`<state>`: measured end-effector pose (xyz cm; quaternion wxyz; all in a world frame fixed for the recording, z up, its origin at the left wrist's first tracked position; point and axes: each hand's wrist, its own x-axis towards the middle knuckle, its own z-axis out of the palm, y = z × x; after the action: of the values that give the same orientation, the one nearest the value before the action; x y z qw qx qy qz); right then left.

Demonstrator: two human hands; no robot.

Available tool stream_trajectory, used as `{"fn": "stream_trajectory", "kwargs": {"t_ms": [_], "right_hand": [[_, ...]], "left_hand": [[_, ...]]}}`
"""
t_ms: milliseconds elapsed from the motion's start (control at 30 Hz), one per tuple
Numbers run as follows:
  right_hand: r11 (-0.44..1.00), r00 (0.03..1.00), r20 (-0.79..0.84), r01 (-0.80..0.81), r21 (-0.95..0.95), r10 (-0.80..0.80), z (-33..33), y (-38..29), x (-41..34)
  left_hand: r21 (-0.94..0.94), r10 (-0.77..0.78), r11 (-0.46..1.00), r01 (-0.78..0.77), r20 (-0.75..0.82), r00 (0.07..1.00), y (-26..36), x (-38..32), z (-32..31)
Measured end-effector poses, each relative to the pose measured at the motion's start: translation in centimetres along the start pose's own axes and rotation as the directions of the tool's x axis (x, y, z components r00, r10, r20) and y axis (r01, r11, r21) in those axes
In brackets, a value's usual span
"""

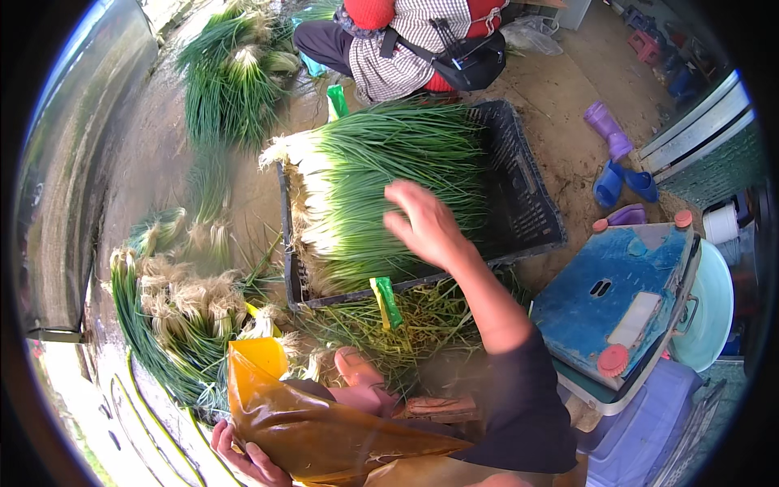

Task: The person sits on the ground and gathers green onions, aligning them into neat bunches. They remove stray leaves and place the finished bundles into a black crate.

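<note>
My right hand (423,228) reaches over the spring onions (389,164) packed in a black plastic crate (517,176). Its thumb and forefinger are apart and nothing shows between them; whether the fingertips touch the green stalks is unclear. The onions lie side by side, white ends and roots at the crate's left wall, leaves to the right. My left hand (249,459) is low at the left, beside an orange waterproof apron (328,420). Its fingers are apart, with nothing visible in them. Green-and-yellow strips (386,303) hang at the crate's near and far edges.
Bundled spring onions (188,310) lie left; another pile (237,79) lies farther back. Loose trimmings (420,322) litter the near ground. A person (414,49) crouches behind the crate. At right are a blue-topped scale (614,298), a pale-green basin (709,304), blue slippers (608,184) and a purple boot (608,131).
</note>
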<state>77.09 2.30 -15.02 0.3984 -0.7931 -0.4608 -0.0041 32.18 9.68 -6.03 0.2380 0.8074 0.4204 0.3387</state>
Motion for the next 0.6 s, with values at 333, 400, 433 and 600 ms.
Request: {"fn": "stream_trajectory", "kwargs": {"t_ms": [333,400,433,600], "right_hand": [[0.854,0.956,-0.151,-0.291,-0.431,0.25,12.1,5.4,4.0],[0.864,0.973,-0.169,-0.22,-0.452,0.159,12.6,4.4,2.0],[0.88,0.975,-0.164,-0.205,-0.429,0.147,12.5,4.3,1.3],[0.929,0.979,-0.18,-0.151,-0.337,0.094,11.5,4.7,-1.0]], "left_hand": [[0.0,-0.042,0.999,0.042,-0.046,0.998,-0.5,-0.3,-0.5],[-0.035,-0.058,0.998,0.056,-0.068,0.996,-0.9,-0.3,-0.3],[-0.06,-0.065,0.996,0.061,-0.072,0.995,-1.1,-0.3,-0.1],[-0.133,-0.077,0.989,0.069,-0.054,0.996,-1.6,-0.2,-0.1]]}}
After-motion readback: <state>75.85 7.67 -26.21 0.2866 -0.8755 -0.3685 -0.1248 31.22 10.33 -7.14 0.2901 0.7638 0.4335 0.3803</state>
